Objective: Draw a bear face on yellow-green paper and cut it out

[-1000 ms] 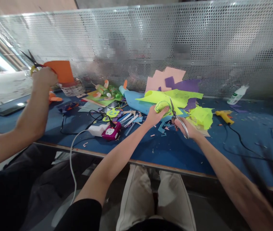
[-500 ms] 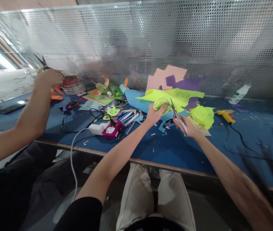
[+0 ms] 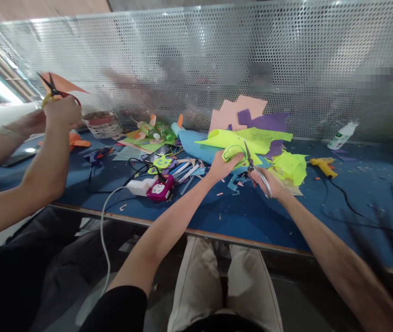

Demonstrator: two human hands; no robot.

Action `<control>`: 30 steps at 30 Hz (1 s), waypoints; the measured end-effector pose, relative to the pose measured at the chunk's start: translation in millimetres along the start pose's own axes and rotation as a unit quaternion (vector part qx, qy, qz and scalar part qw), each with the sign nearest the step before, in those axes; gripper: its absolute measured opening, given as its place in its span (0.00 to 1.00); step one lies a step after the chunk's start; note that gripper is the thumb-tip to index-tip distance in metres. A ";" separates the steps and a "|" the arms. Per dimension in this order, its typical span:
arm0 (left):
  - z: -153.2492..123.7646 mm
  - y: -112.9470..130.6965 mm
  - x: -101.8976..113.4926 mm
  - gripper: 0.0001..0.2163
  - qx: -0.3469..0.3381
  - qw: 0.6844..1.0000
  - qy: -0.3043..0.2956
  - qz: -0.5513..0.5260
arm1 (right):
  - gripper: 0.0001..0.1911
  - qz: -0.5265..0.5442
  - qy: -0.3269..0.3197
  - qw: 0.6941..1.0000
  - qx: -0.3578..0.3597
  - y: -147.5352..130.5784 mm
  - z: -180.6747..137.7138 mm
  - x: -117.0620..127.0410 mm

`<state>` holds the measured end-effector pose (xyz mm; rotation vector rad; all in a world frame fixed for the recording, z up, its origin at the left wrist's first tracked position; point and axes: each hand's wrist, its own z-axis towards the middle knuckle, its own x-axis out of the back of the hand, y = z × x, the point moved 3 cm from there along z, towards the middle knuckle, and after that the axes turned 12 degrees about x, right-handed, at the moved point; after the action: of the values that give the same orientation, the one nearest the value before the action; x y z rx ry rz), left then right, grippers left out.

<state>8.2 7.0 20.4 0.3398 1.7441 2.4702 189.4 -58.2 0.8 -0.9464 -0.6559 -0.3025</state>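
Between the thumb and fingers of my left hand [image 3: 222,165] is a small yellow-green felt piece [image 3: 234,153] with a dark curved outline drawn on it. My right hand [image 3: 267,181] is closed around the handles of metal scissors [image 3: 251,161], whose blades point up and away beside the felt piece's right edge. Behind both hands lies a larger yellow-green sheet [image 3: 252,138] on top of a rolled blue form [image 3: 193,142]. Crumpled yellow-green felt [image 3: 289,168] rests just right of my right hand.
A co-worker's hands [image 3: 61,110] at left hold scissors and an orange sheet. Cables run from a magenta power adapter [image 3: 161,188]. A yellow glue gun [image 3: 324,167] and a white bottle [image 3: 343,135] are at right. A perforated metal panel [image 3: 213,55] stands along the back.
My hands stay almost in place with the felt and scissors. At left, the co-worker's second hand and an orange sheet have come into view by their scissors.
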 end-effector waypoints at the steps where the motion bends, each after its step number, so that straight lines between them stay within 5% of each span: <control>1: 1.1 -0.6 0.0 0.16 -0.009 1.000 -0.011 0.002 | 0.29 0.000 -0.001 1.000 -0.002 -0.4 -0.1 0.4; 23: 4.8 -1.7 -1.1 0.21 0.009 0.995 -0.093 0.044 | 0.31 0.008 -0.015 1.000 0.003 9.8 -1.7 1.2; 30: 5.0 -6.3 -4.2 0.19 -0.008 0.998 -0.052 0.020 | 0.30 0.000 -0.006 1.000 -0.005 7.6 1.0 3.6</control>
<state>13.2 12.9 15.6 0.4970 1.6932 2.4427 195.6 -52.9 -1.4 -0.9581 -0.6663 -0.3012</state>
